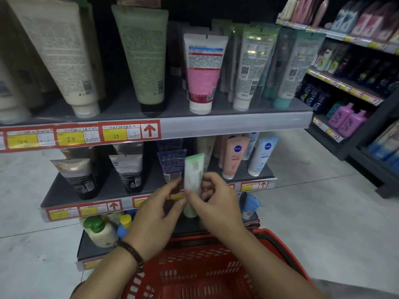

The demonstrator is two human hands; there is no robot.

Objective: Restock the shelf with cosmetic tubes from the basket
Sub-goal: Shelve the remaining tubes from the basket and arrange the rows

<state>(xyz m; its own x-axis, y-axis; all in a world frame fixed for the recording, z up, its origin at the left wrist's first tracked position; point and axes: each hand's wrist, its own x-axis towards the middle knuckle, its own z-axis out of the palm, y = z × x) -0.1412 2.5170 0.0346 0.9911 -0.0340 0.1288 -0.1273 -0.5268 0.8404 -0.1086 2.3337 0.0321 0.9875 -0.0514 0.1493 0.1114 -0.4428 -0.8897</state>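
Green tube (193, 169), right hand (216, 205); dark tube (169, 207), left hand (151, 219); nr shelf edge (64, 212)

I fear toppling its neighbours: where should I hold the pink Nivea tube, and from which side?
Pinch the pink Nivea tube across its broad middle, from the front: it stands on its cap at the shelf's edge, the blue Nivea tube close beside.
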